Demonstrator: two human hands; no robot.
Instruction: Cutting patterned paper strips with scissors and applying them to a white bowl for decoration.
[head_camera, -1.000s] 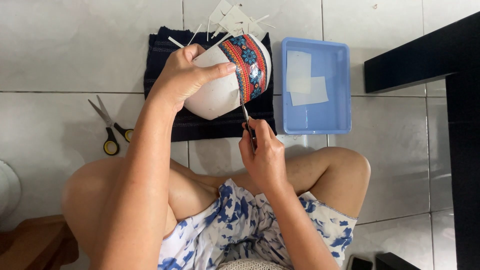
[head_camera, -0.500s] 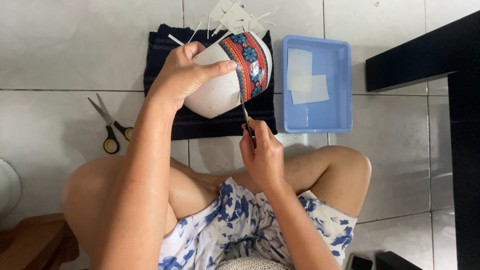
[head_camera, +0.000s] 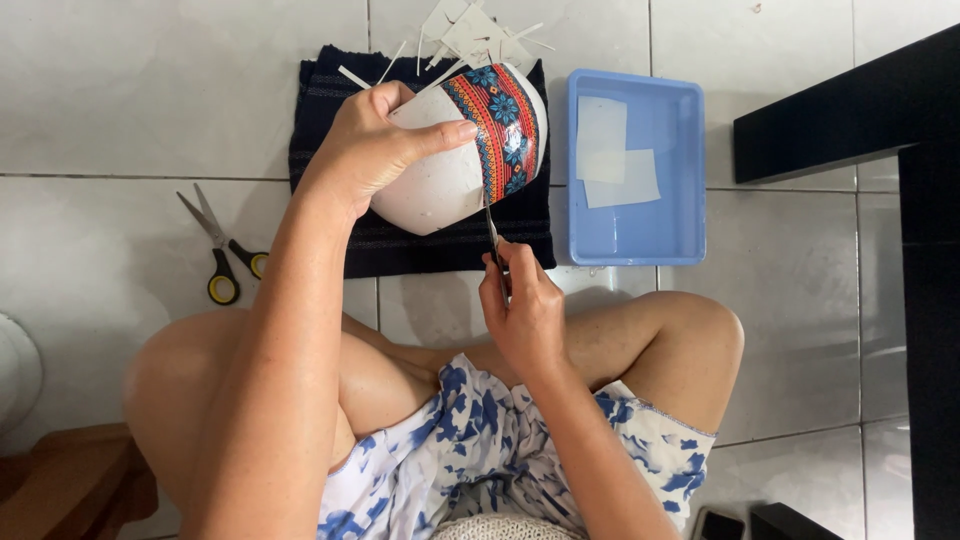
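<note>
My left hand (head_camera: 385, 145) grips a white rounded bowl (head_camera: 440, 185) that is tilted on its side above a dark blue cloth (head_camera: 330, 190). A band of red, blue and black patterned strip (head_camera: 497, 125) wraps the bowl's rim. My right hand (head_camera: 520, 310) holds a thin dark blade (head_camera: 492, 235) whose tip touches the lower end of that patterned band.
A blue plastic tray (head_camera: 640, 230) with two pale paper pieces lies right of the cloth. Scissors with yellow and black handles (head_camera: 222, 250) lie on the tiles to the left. White paper scraps (head_camera: 470, 30) sit beyond the cloth. A black furniture piece (head_camera: 900, 130) stands at right.
The bowl has turned slightly in my left hand, and the blade has stayed at the band's lower edge. Little else moved.
</note>
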